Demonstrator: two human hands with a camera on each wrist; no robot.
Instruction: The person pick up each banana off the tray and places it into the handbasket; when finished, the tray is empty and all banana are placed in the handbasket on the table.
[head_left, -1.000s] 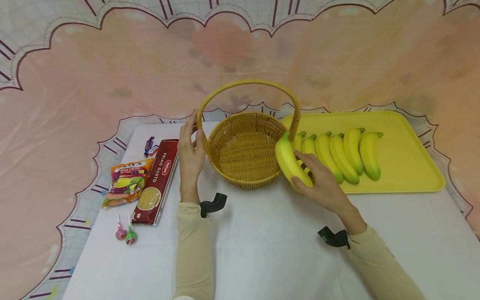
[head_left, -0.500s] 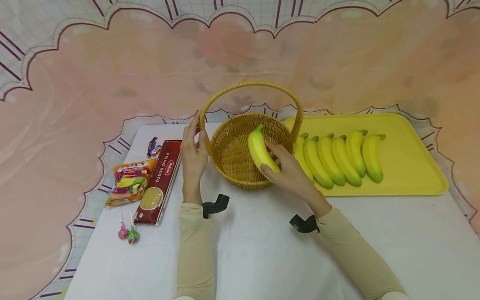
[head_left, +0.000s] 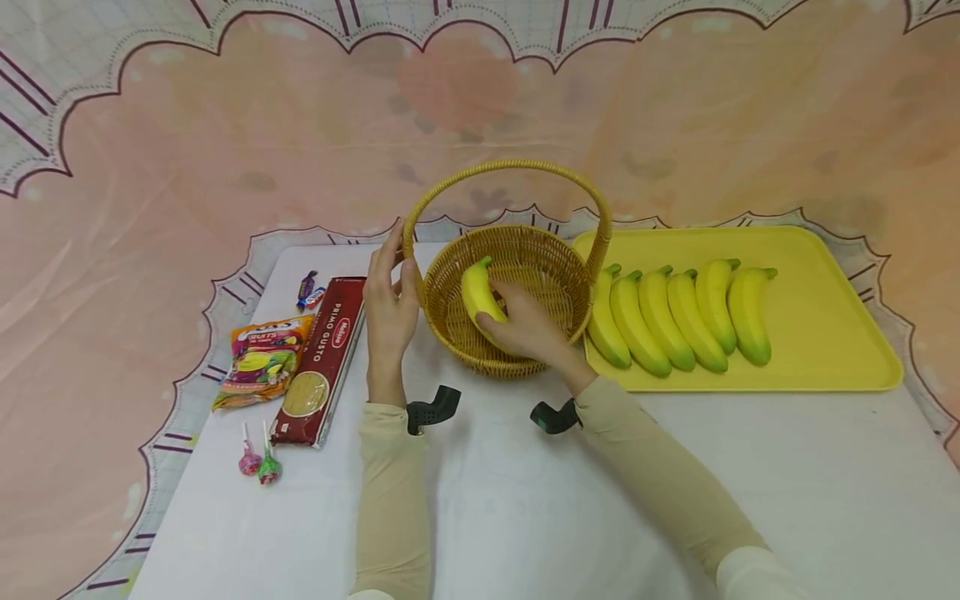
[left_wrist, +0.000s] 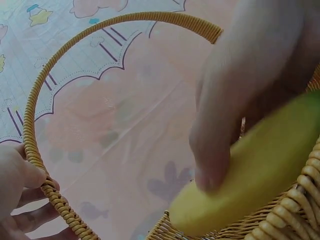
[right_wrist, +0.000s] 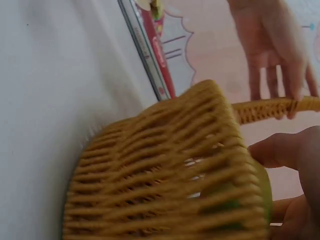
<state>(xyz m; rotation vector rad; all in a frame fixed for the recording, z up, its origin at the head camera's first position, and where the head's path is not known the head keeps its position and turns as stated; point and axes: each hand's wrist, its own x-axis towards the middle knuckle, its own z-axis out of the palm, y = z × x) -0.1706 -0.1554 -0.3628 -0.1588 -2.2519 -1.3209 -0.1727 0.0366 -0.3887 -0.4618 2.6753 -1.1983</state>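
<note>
Banana inside wicker basket, stem end up, near the left inner wall, gripped by right hand with fingers curled round its lower half; same grip in the left wrist view, fingers wrapped over the yellow skin above the woven rim. Left hand at the basket's left side where the handle meets the rim, thumb and fingers pinching the handle base. Basket standing on white table, between a spaghetti box on the left and a yellow tray on the right, touching the tray's near-left corner or just beside it; cannot tell which. Six more bananas side by side on the tray, stems pointing away. Bag of sweets just left of the spaghetti box, two lollipops in front, small wrapped candies behind. Black camera mounts at both wrists, beige sleeves on both arms.
</note>
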